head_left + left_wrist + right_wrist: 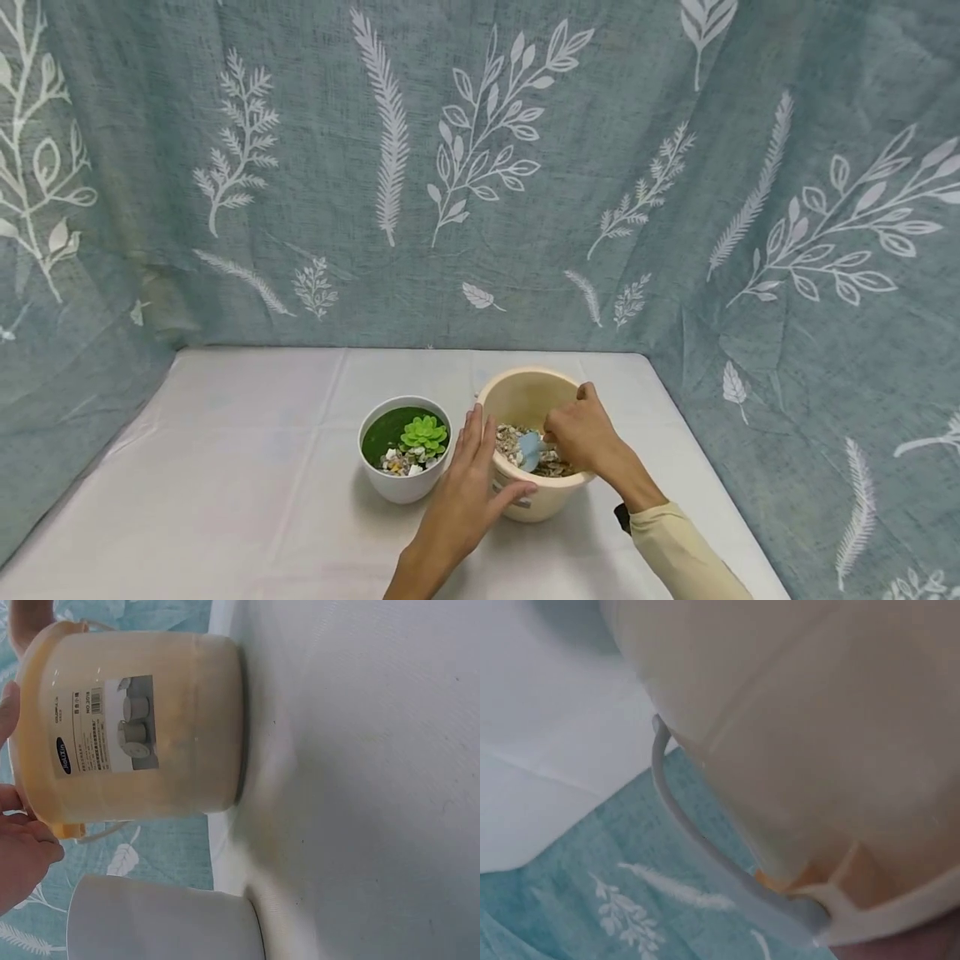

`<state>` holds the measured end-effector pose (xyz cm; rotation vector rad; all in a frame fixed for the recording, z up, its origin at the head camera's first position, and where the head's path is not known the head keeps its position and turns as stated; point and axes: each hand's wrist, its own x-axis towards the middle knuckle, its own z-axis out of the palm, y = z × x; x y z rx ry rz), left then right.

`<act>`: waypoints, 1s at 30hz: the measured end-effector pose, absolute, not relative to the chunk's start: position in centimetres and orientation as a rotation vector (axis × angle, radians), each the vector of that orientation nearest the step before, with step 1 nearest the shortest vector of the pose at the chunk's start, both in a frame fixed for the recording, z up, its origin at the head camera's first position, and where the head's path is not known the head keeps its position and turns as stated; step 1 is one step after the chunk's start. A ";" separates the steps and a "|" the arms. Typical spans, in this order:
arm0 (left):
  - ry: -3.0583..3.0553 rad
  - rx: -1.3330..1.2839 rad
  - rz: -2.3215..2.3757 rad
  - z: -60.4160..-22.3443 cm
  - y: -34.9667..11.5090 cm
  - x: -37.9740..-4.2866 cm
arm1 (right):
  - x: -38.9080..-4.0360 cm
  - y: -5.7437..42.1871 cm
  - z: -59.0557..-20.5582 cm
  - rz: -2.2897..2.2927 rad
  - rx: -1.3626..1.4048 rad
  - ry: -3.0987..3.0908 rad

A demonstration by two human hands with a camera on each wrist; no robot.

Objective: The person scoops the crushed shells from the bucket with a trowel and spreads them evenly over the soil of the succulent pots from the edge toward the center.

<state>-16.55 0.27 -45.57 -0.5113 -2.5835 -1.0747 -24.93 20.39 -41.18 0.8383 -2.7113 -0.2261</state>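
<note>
A cream plastic bucket [540,500] stands on the table, holding mixed pebbles [553,467]. My left hand [467,492] holds its rim at the near left, thumb over the front; in the left wrist view, fingers [26,844] bend at the rim beside the handle lug. Reaching inside over the right rim, my right hand [585,429] grips a small light-blue scoop [529,452], whose blade lies on the pebbles; its handle is hidden by the fingers. Left of the bucket is a white pot [403,490] with a green succulent [424,435] and stones on a dark green surface.
A white cloth covers the table [225,467]. Blue-green leaf-patterned curtains [315,167] hang behind it and along both sides. The bucket's grey carrying handle [697,836] hangs down in the right wrist view. A printed label [109,724] is on the bucket's wall.
</note>
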 end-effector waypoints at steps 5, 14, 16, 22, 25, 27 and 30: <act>-2.581 -0.498 -1.067 -45.7 0.2 -16.6 | -24.5 20.7 -40.2 -0.083 0.815 -2.770; -2.593 -0.502 -1.138 -45.6 0.0 -16.6 | -23.7 22.0 -38.3 0.029 0.748 -2.747; -2.600 -0.501 -1.149 -45.6 0.1 -16.6 | -23.4 22.6 -37.9 0.059 0.748 -2.736; -2.594 -0.502 -1.105 -45.7 0.1 -16.6 | -22.6 23.9 -36.7 0.104 0.717 -2.722; -2.595 -0.493 -1.095 -45.8 0.1 -16.6 | -22.3 24.5 -36.0 0.138 0.691 -2.750; -2.596 -0.497 -1.094 -45.8 0.1 -16.6 | -22.0 24.8 -35.5 0.175 0.664 -2.770; -2.584 -0.513 -1.085 -45.8 0.0 -16.7 | -21.6 25.1 -34.6 0.246 0.617 -2.803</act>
